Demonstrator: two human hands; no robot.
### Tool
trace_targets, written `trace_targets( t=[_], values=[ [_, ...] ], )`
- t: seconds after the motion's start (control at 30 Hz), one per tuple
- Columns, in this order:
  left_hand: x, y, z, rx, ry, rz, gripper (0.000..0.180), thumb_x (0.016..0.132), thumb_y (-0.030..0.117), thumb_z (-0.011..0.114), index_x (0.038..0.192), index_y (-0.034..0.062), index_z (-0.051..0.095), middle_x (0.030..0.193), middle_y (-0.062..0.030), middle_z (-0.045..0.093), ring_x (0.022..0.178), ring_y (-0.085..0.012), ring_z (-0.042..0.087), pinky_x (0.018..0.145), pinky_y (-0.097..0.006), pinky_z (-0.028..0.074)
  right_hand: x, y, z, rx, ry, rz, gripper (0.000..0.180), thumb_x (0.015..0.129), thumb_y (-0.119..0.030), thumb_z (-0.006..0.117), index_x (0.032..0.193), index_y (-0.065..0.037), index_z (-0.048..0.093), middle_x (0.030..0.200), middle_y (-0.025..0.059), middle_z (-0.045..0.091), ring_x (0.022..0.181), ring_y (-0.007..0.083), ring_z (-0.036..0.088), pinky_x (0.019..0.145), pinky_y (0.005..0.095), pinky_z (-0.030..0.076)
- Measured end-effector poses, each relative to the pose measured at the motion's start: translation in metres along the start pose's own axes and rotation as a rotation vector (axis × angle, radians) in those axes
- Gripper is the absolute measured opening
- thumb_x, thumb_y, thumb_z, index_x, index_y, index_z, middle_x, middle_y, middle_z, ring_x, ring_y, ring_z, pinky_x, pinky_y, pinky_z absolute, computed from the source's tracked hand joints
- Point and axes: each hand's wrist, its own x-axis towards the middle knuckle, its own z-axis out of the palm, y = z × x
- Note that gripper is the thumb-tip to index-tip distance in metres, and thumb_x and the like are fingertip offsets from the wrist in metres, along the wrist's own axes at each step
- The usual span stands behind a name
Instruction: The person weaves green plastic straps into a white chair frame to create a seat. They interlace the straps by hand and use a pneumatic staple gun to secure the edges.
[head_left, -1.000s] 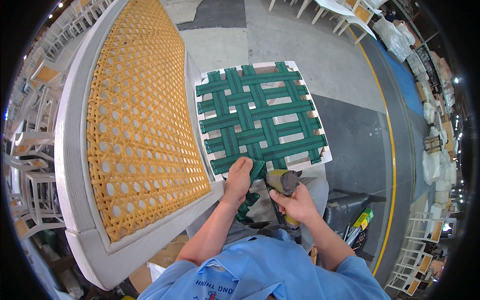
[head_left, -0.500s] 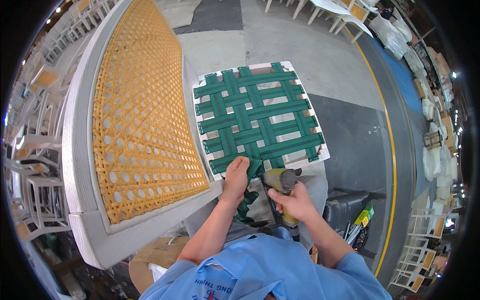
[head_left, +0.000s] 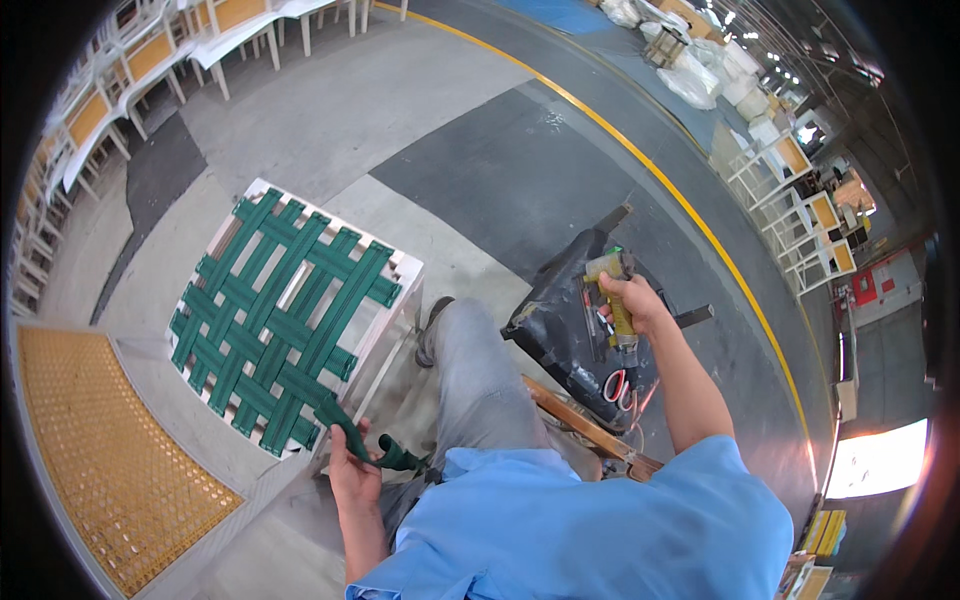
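Green webbing strap (head_left: 398,458), partly hidden, gripped in the curled left hand (head_left: 355,475); webbed chair seat (head_left: 285,327) just beyond it. Right hand (head_left: 634,303) grips a pneumatic stapler (head_left: 604,267), its handle partly covered.

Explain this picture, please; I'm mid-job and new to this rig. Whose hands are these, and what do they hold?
There's no machine: these are a person's bare hands, seen from above by a wide camera worn on the head, which bends straight edges. The left hand holds a loose green strap beside a white chair seat crossed by woven green bands. The right hand grips a yellow tool. Scissors show at the near edge of a black stand.
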Motion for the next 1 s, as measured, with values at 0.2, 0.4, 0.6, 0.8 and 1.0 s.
trace_targets(
  t=[0.2, 0.4, 0.6, 0.8, 1.0],
  values=[
    [0.035, 0.002, 0.007, -0.163, 0.136, 0.023, 0.045, 0.097, 0.051, 0.070, 0.124, 0.0138, 0.067, 0.112, -0.0067, 0.073, 0.047, -0.0088, 0.037, 0.058, -0.027, 0.045, 0.081, 0.077, -0.009, 0.299, -0.232, 0.189, 0.054, 0.096, -0.044, 0.076, 0.132, -0.007, 0.061, 0.120, 0.0099, 0.065, 0.084, 0.0270, 0.070, 0.065, 0.0413, 0.059],
    [0.031, 0.003, 0.027, -0.119, 0.283, 0.100, 0.033, 0.097, 0.045, 0.073, 0.112, 0.0158, 0.068, 0.103, -0.0042, 0.076, 0.047, -0.0071, 0.037, 0.048, -0.022, 0.034, 0.106, 0.107, 0.006, 0.055, 0.074, 0.160, 0.048, 0.097, -0.042, 0.075, 0.123, -0.002, 0.068, 0.111, 0.0143, 0.070, 0.090, 0.0266, 0.072, 0.068, 0.0403, 0.060],
    [0.021, 0.016, 0.016, -0.067, 0.169, 0.074, 0.044, 0.098, 0.050, 0.070, 0.126, 0.0153, 0.065, 0.111, -0.0074, 0.078, 0.044, -0.0065, 0.030, 0.058, -0.025, 0.049, 0.084, 0.098, -0.024, -0.842, 0.343, 0.025, 0.034, 0.090, -0.026, 0.073, 0.120, -0.009, 0.075, 0.109, 0.0197, 0.075, 0.106, 0.0327, 0.073, 0.085, 0.0452, 0.060],
    [0.014, 0.025, 0.007, 0.011, 0.168, 0.042, 0.047, 0.101, 0.050, 0.066, 0.130, 0.0141, 0.062, 0.115, -0.0107, 0.077, 0.040, -0.0067, 0.028, 0.058, -0.026, 0.052, 0.068, 0.123, -0.050, -1.064, 0.533, -0.019, 0.025, 0.088, -0.027, 0.077, 0.106, -0.009, 0.073, 0.106, 0.0190, 0.076, 0.104, 0.0399, 0.072, 0.091, 0.0510, 0.056],
    [0.006, 0.038, -0.011, 0.042, 0.179, 0.011, 0.049, 0.099, 0.051, 0.067, 0.127, 0.0100, 0.065, 0.113, -0.0106, 0.077, 0.040, -0.0054, 0.031, 0.049, -0.019, 0.040, 0.051, 0.128, -0.062, -0.790, 0.690, 0.009, 0.036, 0.091, -0.032, 0.071, 0.112, -0.003, 0.067, 0.105, 0.0268, 0.073, 0.105, 0.0462, 0.070, 0.093, 0.0541, 0.056]
  ],
)
